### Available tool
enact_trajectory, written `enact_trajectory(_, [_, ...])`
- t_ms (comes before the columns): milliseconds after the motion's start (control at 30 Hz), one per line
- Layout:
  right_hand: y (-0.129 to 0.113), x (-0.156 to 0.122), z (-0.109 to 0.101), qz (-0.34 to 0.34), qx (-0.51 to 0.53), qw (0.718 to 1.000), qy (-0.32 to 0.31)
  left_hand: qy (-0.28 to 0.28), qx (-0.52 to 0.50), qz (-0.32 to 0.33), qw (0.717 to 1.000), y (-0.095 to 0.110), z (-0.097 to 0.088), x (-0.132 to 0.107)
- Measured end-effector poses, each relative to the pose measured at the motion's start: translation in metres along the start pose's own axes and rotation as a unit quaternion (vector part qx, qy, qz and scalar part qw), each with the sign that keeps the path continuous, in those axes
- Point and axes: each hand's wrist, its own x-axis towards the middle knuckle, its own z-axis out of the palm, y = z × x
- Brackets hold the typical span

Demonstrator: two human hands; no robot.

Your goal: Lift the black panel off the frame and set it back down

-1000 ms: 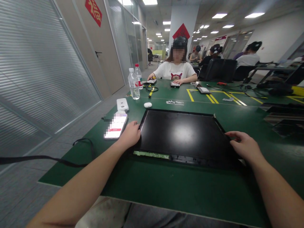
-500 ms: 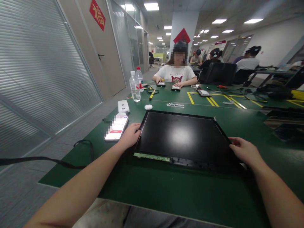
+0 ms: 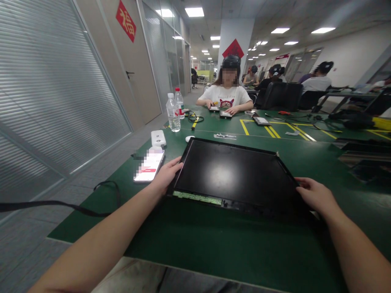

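A black LCD screen panel lies face up before me, its left side tilted a little off the green table. Along its near edge runs a green circuit board strip. My left hand grips the panel's left edge, thumb on top and the other fingers mostly hidden. At the right edge, my right hand is closed on the frame between thumb and fingers. Just left of my left hand lies a lit phone.
Behind the phone are a white device and a small white case. Two bottles, the nearer one clear, stand at the back left. Across the table a person handles small drives. Dark panels lie at right.
The panel's left side has risen slightly with my left hand, and the light reflection on it has shifted left. Across the table, the person's hand on the left moved a drive inward.
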Motion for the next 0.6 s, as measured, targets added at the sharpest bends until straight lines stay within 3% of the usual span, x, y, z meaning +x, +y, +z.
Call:
enact_trajectory(167, [-0.003,-0.002,-0.001,-0.004,-0.005,1.000,-0.001,0.003,-0.053,-0.004,0.999,-0.003,0.001,0.005])
enact_trajectory(333, [-0.007,-0.003,-0.004,0.001,-0.010,1.000,-0.005,-0.030,-0.070,-0.003,0.997,-0.009,-0.005,0.016])
enact_trajectory(600, [-0.005,-0.003,-0.005,0.006,-0.010,1.000,-0.009,-0.021,-0.018,-0.007,1.000,-0.009,-0.009,0.012])
